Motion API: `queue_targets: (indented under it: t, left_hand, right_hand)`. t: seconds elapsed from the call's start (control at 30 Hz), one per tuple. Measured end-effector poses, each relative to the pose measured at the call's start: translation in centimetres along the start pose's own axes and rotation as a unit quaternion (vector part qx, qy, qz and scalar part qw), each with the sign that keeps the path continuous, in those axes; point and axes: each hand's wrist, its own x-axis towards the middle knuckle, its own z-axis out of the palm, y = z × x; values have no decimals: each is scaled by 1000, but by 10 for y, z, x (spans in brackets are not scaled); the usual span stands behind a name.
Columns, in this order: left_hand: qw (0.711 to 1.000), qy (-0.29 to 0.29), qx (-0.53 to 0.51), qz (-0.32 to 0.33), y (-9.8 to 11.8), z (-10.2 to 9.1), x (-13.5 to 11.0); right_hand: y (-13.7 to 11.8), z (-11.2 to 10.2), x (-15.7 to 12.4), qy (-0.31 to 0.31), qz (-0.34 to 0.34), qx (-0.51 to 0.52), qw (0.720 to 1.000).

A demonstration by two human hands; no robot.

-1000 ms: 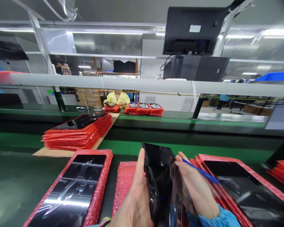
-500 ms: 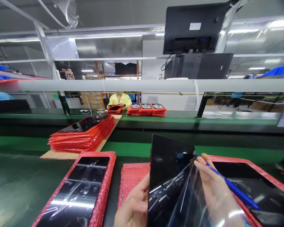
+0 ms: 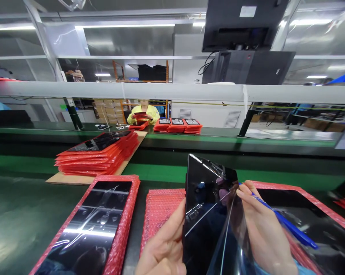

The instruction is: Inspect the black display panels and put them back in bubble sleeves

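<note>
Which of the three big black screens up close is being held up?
The middle screen: the left hand holds it tilted up. The left screen and right screen lie on red bubble wrap.

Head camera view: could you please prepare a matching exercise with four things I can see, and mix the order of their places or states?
Things:
1. blue stick
2. black panel
3. monitor
4. tall red stack

Places or states:
A. showing its back
B. on a brown board
C. in the right hand
D. gripped at its left side by the left hand

Pairs: 1-C, 2-D, 3-A, 4-B
</note>
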Motion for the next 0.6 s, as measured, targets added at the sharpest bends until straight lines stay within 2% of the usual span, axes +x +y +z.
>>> queue_targets:
  t: [0.23,0.47,0.6]
  left_hand:
    - [995,20,69,72,-2,1,2]
    - [997,-2,46,60,-3,3,1]
    - [997,22,53,48,0,6,0]
  right_hand:
    - [-1,-2,1,26,9,-28,999]
    - [-2,-1,-3,-3,24,-4,1000]
    - [-2,-1,-2,-11,18,-16,1000]
